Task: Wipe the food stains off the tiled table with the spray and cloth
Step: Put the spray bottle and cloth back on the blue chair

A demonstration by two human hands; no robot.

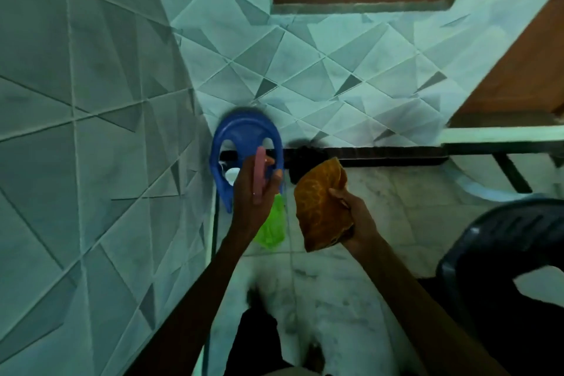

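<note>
Orange-brown cloth [323,204], bunched and held up by the right hand [357,215], with fingers and thumb curled round its lower edge. Looks soft, light and limp, and probably folds to any shape. Better to gather it into a flat pad under the palm before wiping.

Just beside it, not touching, the spray [272,223]: a green bottle with a pink head, gripped by the left hand [244,201], fingers wrapped round the neck. Too blurred to tell about a finger on the trigger. Seems light, of stiff plastic, perhaps slippery when wet. Best taken at the neck, as now, with the nozzle pointed away.

Both carried in the air above the pale marbled floor [351,284], in front of a blue plastic ring [247,137] leaning in the corner of the tiled wall [91,131]. Dark plastic chair [503,253] at the right. No stained tiled surface recognisable for certain; by judgement, spraying and wiping not yet begun.
</note>
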